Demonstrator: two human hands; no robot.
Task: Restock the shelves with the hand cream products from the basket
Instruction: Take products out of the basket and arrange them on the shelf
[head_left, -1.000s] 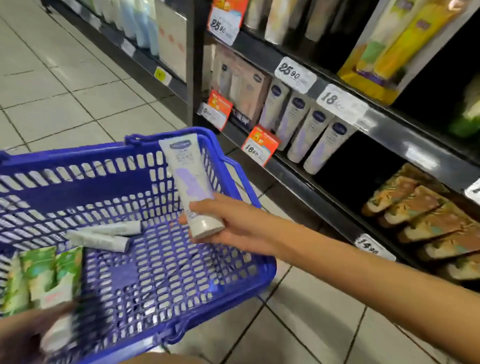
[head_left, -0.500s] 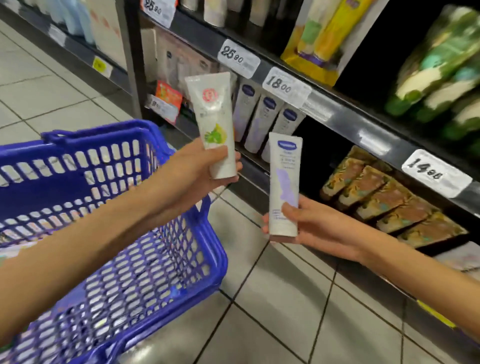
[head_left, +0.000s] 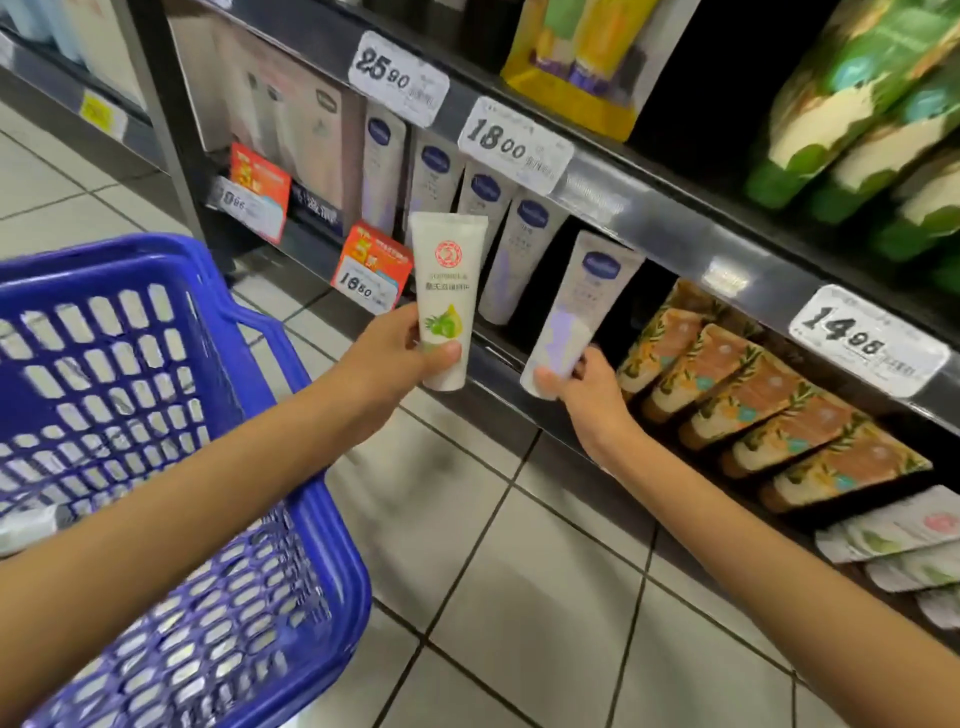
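Seating white lilac-patched plastic tube (head_left: 571, 322), pinched in right hand (head_left: 589, 389), beside matching shelved tubes (head_left: 524, 260) just past its fingertips; gripping white green-fruit tube (head_left: 448, 301) in curled left hand (head_left: 392, 361), unshelved; leaving blurred pale item (head_left: 26, 527) in blue mesh basket (head_left: 340, 561).

You're in a shop aisle. Dark shelving (head_left: 675, 228) runs from 11 to 3 o'clock, its edge strips carrying printed price tags (head_left: 514, 145): 25.90, 18.00, 14.95. Identical tubes (head_left: 524, 254) stand faced in rows. Blue plastic shopping basket (head_left: 104, 249) at 8 o'clock; tiled floor (head_left: 545, 597) underfoot.
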